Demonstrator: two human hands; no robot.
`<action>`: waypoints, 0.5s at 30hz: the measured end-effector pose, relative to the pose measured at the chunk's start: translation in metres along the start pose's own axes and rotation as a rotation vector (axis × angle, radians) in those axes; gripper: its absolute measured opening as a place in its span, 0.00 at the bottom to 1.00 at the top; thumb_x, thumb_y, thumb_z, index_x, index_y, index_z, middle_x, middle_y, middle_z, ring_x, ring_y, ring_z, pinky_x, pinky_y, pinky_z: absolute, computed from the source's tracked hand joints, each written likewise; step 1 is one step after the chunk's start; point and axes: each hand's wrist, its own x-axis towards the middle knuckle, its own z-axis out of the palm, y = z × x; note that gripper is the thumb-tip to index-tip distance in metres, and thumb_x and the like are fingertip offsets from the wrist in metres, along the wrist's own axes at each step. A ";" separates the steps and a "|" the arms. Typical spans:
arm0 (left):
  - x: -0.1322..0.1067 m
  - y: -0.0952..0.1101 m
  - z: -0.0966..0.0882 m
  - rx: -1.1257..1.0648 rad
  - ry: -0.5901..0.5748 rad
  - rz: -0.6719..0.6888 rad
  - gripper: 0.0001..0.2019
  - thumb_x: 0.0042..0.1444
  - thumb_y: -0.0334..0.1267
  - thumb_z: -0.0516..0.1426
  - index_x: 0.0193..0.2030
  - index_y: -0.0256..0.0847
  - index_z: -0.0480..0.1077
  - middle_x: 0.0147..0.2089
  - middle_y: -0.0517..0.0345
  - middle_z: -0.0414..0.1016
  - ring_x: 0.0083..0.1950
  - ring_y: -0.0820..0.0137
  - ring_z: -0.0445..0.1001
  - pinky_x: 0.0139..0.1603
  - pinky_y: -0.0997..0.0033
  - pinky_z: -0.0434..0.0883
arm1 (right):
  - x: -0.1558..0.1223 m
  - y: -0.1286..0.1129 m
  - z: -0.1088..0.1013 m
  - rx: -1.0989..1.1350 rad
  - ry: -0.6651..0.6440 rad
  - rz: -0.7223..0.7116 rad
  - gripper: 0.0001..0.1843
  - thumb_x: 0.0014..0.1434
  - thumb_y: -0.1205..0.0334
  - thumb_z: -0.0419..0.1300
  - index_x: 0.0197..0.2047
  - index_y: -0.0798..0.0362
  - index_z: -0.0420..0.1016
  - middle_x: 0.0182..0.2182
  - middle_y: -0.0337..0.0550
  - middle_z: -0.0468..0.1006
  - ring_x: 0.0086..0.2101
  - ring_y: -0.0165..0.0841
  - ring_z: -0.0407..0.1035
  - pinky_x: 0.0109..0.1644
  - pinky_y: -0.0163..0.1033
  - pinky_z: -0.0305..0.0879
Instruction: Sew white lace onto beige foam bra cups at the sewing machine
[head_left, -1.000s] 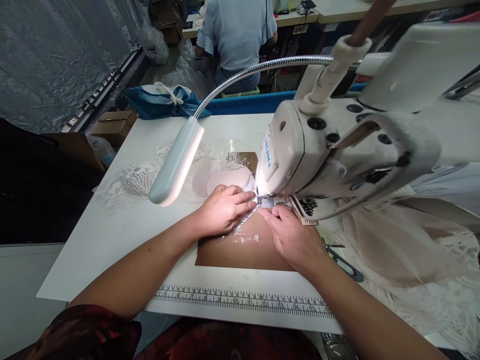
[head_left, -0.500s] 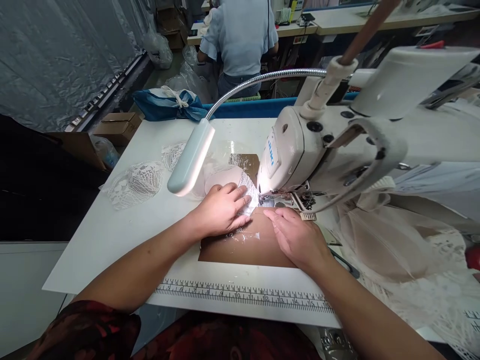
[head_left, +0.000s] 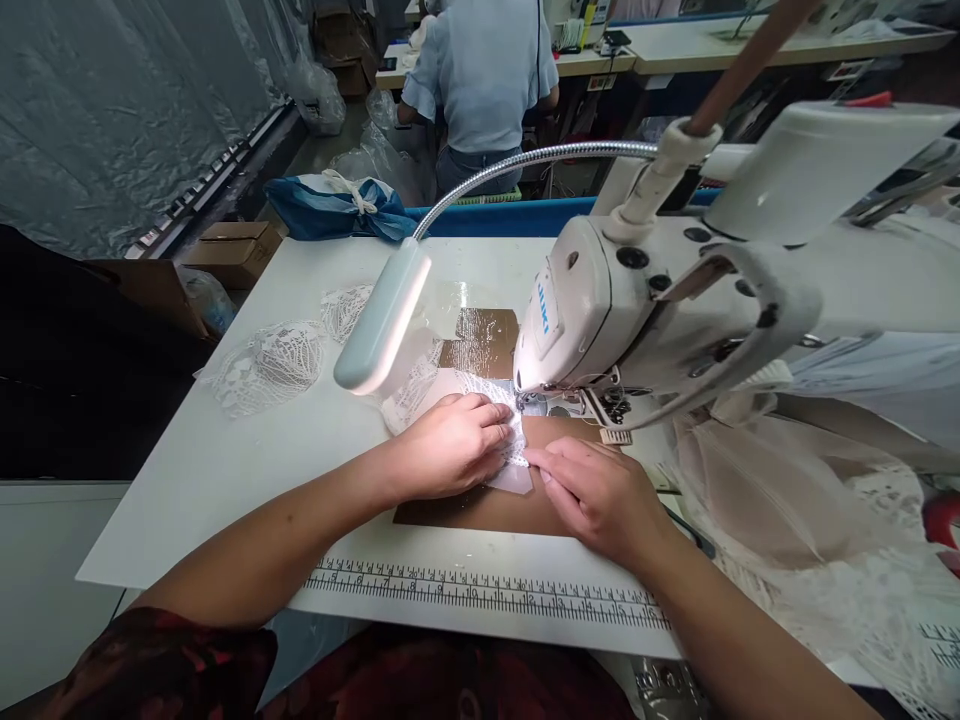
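A piece of white lace fabric (head_left: 519, 440) lies under the needle area of a white sewing machine (head_left: 577, 300), its near end over a brown plate on the table. My left hand (head_left: 457, 445) rests palm down on the lace, fingers slightly bent and close together, pressing it just left of the presser foot. With index finger and thumb, my right hand (head_left: 600, 490) holds the lace's right edge; the exact grip is partly hidden. Further left on the lace side is a pale pink fabric part with a lace edge (head_left: 414, 392).
A lamp (head_left: 382, 320) on a bent metal neck hangs over the work. Lace cups (head_left: 274, 365) lie at the table's left. A printed ruler (head_left: 480, 592) runs along the front edge. Sheer fabric (head_left: 795, 490) is heaped at right. A person (head_left: 484, 80) sits ahead, back turned.
The lace piece has turned and come toward me, its near end now between my hands. My left fingers have drawn closer together; my right hand has moved slightly nearer and onto the lace edge.
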 end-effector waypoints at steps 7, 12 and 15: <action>0.001 0.000 0.007 0.020 -0.007 -0.025 0.19 0.63 0.42 0.50 0.57 0.35 0.68 0.62 0.48 0.66 0.56 0.57 0.65 0.55 0.57 0.67 | -0.001 -0.004 0.000 0.013 -0.021 -0.091 0.14 0.58 0.71 0.53 0.40 0.54 0.78 0.26 0.40 0.75 0.29 0.32 0.64 0.33 0.37 0.56; 0.003 -0.001 0.007 0.046 -0.014 -0.038 0.20 0.63 0.44 0.51 0.58 0.36 0.67 0.63 0.48 0.65 0.55 0.57 0.65 0.54 0.56 0.66 | -0.001 -0.005 0.003 -0.001 -0.003 -0.098 0.14 0.58 0.72 0.52 0.39 0.54 0.79 0.26 0.41 0.75 0.29 0.32 0.64 0.34 0.37 0.56; 0.004 -0.003 0.007 0.074 -0.009 -0.043 0.21 0.64 0.45 0.50 0.58 0.36 0.67 0.64 0.49 0.64 0.54 0.57 0.65 0.53 0.56 0.66 | -0.001 -0.006 0.004 -0.024 0.009 -0.091 0.14 0.59 0.71 0.52 0.39 0.55 0.79 0.25 0.41 0.74 0.29 0.33 0.64 0.34 0.37 0.56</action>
